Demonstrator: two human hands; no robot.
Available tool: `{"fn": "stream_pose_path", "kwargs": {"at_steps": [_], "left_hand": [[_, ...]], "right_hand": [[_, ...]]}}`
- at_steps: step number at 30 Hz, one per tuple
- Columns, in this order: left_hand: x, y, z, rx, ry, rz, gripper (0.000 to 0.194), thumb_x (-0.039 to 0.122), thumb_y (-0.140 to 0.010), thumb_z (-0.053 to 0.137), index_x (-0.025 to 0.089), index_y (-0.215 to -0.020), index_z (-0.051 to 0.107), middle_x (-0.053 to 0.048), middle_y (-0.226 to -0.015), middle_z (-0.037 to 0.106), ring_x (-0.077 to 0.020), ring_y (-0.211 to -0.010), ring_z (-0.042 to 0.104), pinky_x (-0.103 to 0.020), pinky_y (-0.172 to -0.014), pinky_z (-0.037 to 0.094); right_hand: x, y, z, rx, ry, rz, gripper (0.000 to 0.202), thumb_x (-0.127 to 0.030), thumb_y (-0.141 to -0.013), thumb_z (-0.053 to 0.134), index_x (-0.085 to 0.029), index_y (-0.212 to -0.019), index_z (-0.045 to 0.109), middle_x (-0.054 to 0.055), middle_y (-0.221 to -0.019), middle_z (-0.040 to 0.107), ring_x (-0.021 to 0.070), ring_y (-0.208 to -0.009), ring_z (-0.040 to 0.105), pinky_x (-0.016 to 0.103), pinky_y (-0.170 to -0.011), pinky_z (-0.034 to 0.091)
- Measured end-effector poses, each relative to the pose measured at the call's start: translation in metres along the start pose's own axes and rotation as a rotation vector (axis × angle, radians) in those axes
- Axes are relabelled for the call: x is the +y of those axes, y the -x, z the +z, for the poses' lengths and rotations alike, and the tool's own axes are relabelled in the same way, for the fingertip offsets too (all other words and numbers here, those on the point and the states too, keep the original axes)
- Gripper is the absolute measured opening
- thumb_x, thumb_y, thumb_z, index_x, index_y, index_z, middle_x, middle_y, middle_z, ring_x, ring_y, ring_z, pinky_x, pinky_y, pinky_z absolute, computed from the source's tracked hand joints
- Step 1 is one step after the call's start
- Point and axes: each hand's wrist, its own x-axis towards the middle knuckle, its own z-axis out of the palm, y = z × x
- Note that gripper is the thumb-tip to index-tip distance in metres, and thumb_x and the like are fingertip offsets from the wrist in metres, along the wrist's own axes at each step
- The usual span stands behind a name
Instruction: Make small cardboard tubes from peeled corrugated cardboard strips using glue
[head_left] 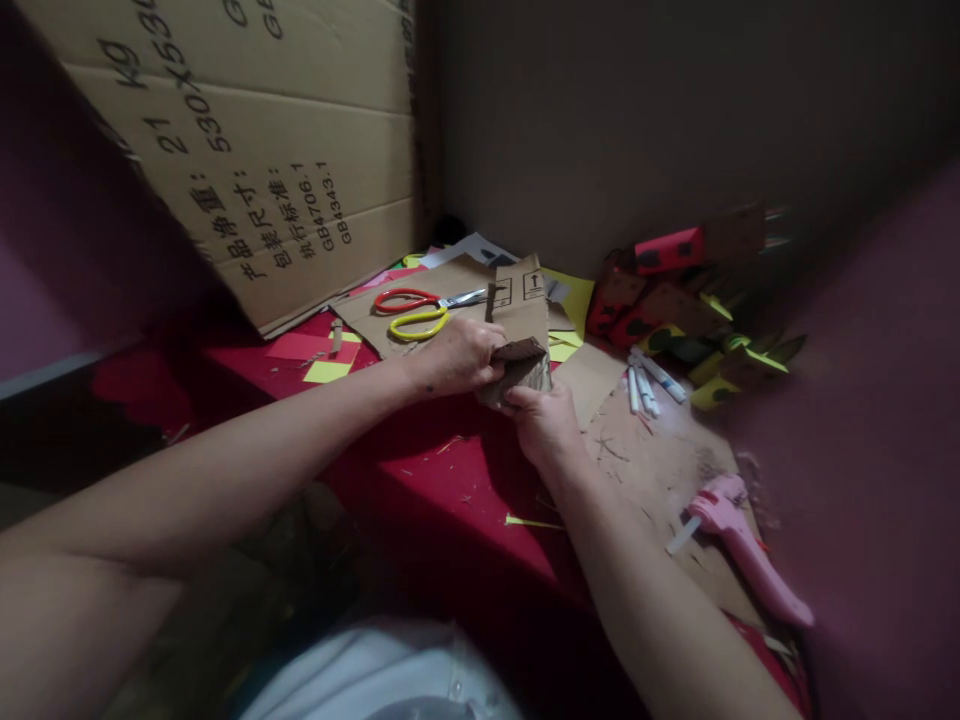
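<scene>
Red table (450, 480), cardboard sheets (442, 285), scissors (420, 308), pink glue gun (742, 545)

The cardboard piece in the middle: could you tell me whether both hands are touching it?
Touching. The head view shows the left hand and right hand gripping the cardboard piece.

Quick count: two hands, the left hand (457, 358) and right hand (541, 420), both gripping one folded cardboard piece (520, 366). Two pairs of scissors, one red-handled (409, 299) and one yellow-handled (420, 322), plus one pink glue gun (742, 545) near the right edge of the red table (420, 480). One big printed cardboard box (247, 150) at the back left, and about three white glue sticks (649, 385), hard to tell exactly.
</scene>
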Motion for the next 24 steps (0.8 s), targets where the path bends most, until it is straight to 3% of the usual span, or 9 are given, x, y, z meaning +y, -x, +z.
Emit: {"fn": "stream_pose_path", "kwargs": {"at_steps": [4,10,17,24], "left_hand": [[0.003,0.0,-0.002,-0.057,0.02,-0.016,0.015,0.013,-0.072,0.052,0.014,-0.08,0.065,-0.004,-0.081,0.067,-0.0149,-0.071,0.062,-0.024,-0.063,0.046],[0.022,0.004,-0.001,-0.178,-0.21,0.0,0.017,0.009,-0.08,0.045,0.007,-0.084,0.062,-0.012,-0.089,0.064,-0.019,-0.077,0.061,-0.028,-0.065,0.047],[0.011,0.004,0.003,-0.04,0.007,-0.008,0.019,0.008,-0.073,0.049,0.012,-0.085,0.064,-0.006,-0.082,0.066,-0.0156,-0.074,0.061,-0.026,-0.067,0.048],[-0.001,0.002,-0.002,0.0,0.172,0.002,0.027,0.011,-0.07,0.051,0.017,-0.09,0.067,-0.003,-0.082,0.069,-0.0134,-0.072,0.062,-0.023,-0.065,0.048]], "right_hand": [[0.001,-0.002,-0.002,0.019,0.005,-0.002,0.027,-0.004,-0.044,0.056,-0.014,-0.069,0.059,-0.003,-0.059,0.062,0.0145,-0.054,0.059,0.029,-0.051,0.054],[0.003,0.001,-0.002,-0.023,0.035,-0.01,0.022,-0.004,-0.046,0.056,-0.014,-0.065,0.06,-0.004,-0.057,0.06,0.011,-0.048,0.054,0.029,-0.054,0.053],[0.006,0.001,-0.004,-0.06,0.077,-0.038,0.015,-0.005,-0.048,0.057,-0.014,-0.061,0.059,-0.004,-0.056,0.059,0.0103,-0.05,0.054,0.024,-0.052,0.048],[0.008,-0.003,-0.01,-0.039,0.141,-0.063,0.013,-0.007,-0.049,0.057,-0.015,-0.059,0.057,-0.005,-0.054,0.057,0.0099,-0.048,0.051,0.023,-0.05,0.045]]}}
